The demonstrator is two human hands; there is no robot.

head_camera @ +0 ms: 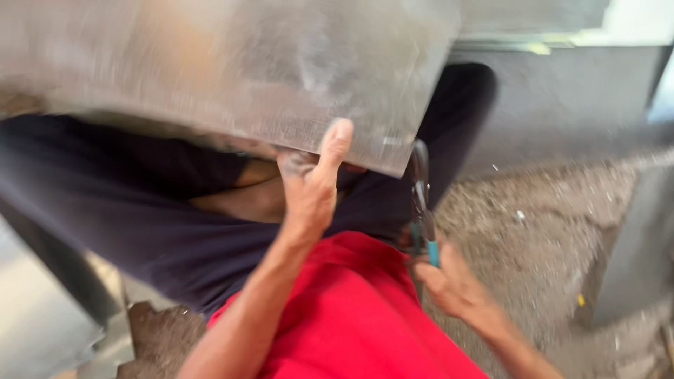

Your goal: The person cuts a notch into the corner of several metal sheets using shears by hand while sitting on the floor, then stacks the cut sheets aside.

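Over lap, above dark trousers: left hand pinching lower edge of metal sheet, thumb pressing flat. Right hand clamping blue-handled tin snips at sheet corner. Best keeping sheet steady, fingers clear of blades.

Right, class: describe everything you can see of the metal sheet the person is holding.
The metal sheet is a large, flat, dull grey panel, scuffed and motion-blurred, filling the upper left of the view. It lies tilted over the person's dark-trousered lap. The left hand grips its lower edge, thumb pressed up on its face. The snips, teal-handled and held by the right hand, stand just off its lower right corner; contact is unclear.
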